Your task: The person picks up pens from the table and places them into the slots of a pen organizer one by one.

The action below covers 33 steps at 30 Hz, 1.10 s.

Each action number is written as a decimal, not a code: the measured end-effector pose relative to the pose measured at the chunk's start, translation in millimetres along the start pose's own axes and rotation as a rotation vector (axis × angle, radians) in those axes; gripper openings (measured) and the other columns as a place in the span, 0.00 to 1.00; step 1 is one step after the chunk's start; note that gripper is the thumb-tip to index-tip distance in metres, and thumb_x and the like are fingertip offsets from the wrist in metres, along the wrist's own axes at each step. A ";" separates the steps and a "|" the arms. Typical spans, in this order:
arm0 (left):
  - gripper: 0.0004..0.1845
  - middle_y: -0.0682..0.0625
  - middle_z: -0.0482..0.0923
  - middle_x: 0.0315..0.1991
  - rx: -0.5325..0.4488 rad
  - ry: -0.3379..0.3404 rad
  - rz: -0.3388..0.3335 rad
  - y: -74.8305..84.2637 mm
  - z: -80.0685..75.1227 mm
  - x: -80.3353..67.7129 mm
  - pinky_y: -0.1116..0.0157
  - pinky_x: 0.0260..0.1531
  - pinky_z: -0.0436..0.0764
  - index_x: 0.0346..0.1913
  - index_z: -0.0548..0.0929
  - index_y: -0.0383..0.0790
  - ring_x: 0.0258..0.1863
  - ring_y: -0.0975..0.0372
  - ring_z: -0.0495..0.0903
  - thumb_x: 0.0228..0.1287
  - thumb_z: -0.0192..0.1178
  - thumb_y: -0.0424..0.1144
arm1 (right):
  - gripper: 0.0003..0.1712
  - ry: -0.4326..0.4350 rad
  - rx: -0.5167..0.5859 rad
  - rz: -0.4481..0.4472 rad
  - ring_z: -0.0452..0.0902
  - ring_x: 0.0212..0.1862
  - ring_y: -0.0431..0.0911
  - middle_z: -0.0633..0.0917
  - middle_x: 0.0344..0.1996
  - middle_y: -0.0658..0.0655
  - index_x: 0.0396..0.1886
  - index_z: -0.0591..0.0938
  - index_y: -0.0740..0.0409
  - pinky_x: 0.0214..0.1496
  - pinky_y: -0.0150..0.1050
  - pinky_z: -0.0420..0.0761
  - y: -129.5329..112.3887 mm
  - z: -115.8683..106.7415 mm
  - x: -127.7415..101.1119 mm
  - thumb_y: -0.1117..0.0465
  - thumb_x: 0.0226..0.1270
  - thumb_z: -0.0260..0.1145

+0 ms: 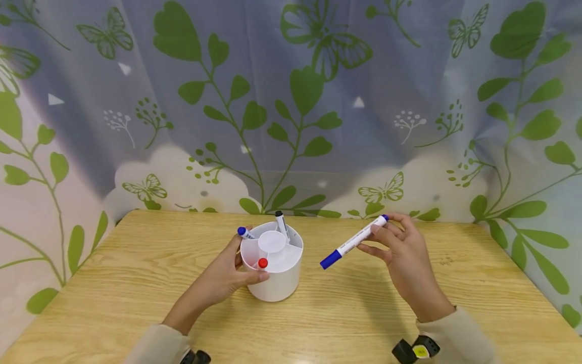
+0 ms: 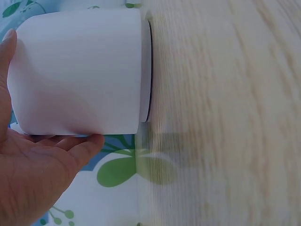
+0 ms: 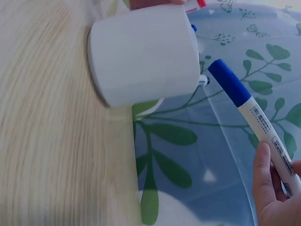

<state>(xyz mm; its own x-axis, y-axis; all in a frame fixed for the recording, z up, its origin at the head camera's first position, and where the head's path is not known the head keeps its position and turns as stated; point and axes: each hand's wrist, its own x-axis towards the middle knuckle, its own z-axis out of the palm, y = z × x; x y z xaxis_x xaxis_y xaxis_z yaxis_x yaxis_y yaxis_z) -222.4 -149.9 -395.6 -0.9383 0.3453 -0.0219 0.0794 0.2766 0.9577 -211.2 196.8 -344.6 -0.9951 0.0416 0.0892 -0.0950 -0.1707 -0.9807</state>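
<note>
Right hand (image 1: pixel 400 247) holding a blue-capped marker (image 1: pixel 353 241) just beside the white holder (image 1: pixel 273 268).

Left hand (image 1: pixel 227 275) is gripping the holder's wall at mid-tabletop (image 1: pixel 136 283); the right is pinching the marker's far end, its long axis slanting with the cap toward the holder. The marker's label is unreadable. Red (image 1: pixel 262 263), blue (image 1: pixel 245 233) and black (image 1: pixel 281 222) markers are standing inside.

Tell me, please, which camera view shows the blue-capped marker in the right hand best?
The head view: the whole marker shows, pinched in the right hand. The right wrist view crops it to the cap end and part of the barrel; the left wrist view misses it.
</note>
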 end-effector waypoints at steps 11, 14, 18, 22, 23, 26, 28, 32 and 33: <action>0.62 0.37 0.60 0.80 -0.005 -0.004 0.022 1.1 -1.5 -0.4 0.45 0.72 0.74 0.86 0.40 0.41 0.78 0.39 0.64 0.63 0.76 0.44 | 0.14 -0.005 0.062 0.001 0.84 0.47 0.42 0.84 0.40 0.47 0.58 0.68 0.53 0.54 0.45 0.90 1.2 36.7 0.9 0.68 0.81 0.59; 0.62 0.36 0.62 0.79 -0.001 -0.005 0.026 1.8 -1.6 -0.7 0.45 0.72 0.73 0.86 0.40 0.41 0.78 0.38 0.64 0.63 0.76 0.44 | 0.13 -0.005 0.081 -0.002 0.84 0.48 0.43 0.84 0.40 0.48 0.57 0.68 0.54 0.54 0.46 0.90 3.5 46.0 1.5 0.69 0.81 0.58; 0.61 0.37 0.62 0.78 0.001 -0.008 0.019 1.5 -1.4 -0.6 0.45 0.72 0.73 0.86 0.41 0.42 0.78 0.39 0.65 0.64 0.76 0.44 | 0.12 -0.007 0.095 0.000 0.84 0.47 0.43 0.84 0.39 0.49 0.57 0.68 0.55 0.53 0.47 0.90 8.7 56.0 2.0 0.68 0.82 0.57; 0.61 0.37 0.62 0.79 0.005 -0.013 0.018 0.9 -1.1 -0.2 0.44 0.73 0.72 0.86 0.41 0.42 0.78 0.38 0.65 0.63 0.76 0.45 | 0.10 -0.018 0.098 -0.002 0.84 0.46 0.44 0.85 0.37 0.49 0.57 0.70 0.53 0.53 0.48 0.90 14.6 63.6 2.2 0.67 0.83 0.56; 0.62 0.37 0.62 0.79 0.010 -0.012 0.017 0.6 -1.2 -0.1 0.44 0.73 0.72 0.86 0.41 0.42 0.78 0.38 0.64 0.63 0.76 0.45 | 0.10 -0.022 0.098 -0.004 0.84 0.46 0.44 0.85 0.37 0.49 0.57 0.70 0.53 0.53 0.48 0.90 15.8 65.3 2.3 0.67 0.83 0.56; 0.62 0.37 0.61 0.79 0.021 -0.006 0.013 0.7 -1.1 0.3 0.43 0.74 0.70 0.86 0.41 0.42 0.78 0.37 0.63 0.63 0.77 0.46 | 0.10 -0.030 0.094 -0.012 0.84 0.47 0.46 0.85 0.37 0.50 0.57 0.71 0.53 0.52 0.49 0.90 18.7 69.8 2.2 0.66 0.83 0.56; 0.62 0.38 0.62 0.79 0.024 0.000 0.007 0.6 -0.9 0.6 0.42 0.75 0.69 0.86 0.42 0.42 0.78 0.37 0.63 0.62 0.77 0.46 | 0.09 -0.031 0.091 -0.017 0.85 0.47 0.47 0.85 0.37 0.50 0.56 0.73 0.53 0.52 0.49 0.91 20.3 72.5 2.3 0.66 0.83 0.56; 0.62 0.38 0.62 0.79 0.026 -0.002 0.014 0.9 -1.0 0.9 0.42 0.75 0.69 0.86 0.42 0.42 0.78 0.37 0.63 0.62 0.77 0.45 | 0.08 -0.025 0.085 -0.025 0.84 0.47 0.47 0.85 0.38 0.52 0.55 0.75 0.54 0.51 0.50 0.91 22.9 77.9 2.3 0.66 0.82 0.57; 0.62 0.37 0.62 0.79 0.029 -0.005 0.019 0.7 -1.1 0.9 0.42 0.74 0.70 0.86 0.42 0.41 0.78 0.36 0.63 0.63 0.77 0.46 | 0.08 -0.023 0.080 -0.025 0.85 0.47 0.47 0.84 0.39 0.52 0.55 0.76 0.55 0.51 0.50 0.91 23.5 79.2 2.3 0.66 0.82 0.57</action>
<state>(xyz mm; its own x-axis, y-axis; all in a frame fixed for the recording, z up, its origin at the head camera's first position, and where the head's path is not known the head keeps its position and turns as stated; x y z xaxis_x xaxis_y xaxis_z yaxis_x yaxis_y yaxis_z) -223.6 -150.3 -394.6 -0.9348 0.3550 -0.0054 0.1068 0.2954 0.9494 -217.7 114.9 -353.6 -0.9926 0.0247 0.1186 -0.1210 -0.2484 -0.9611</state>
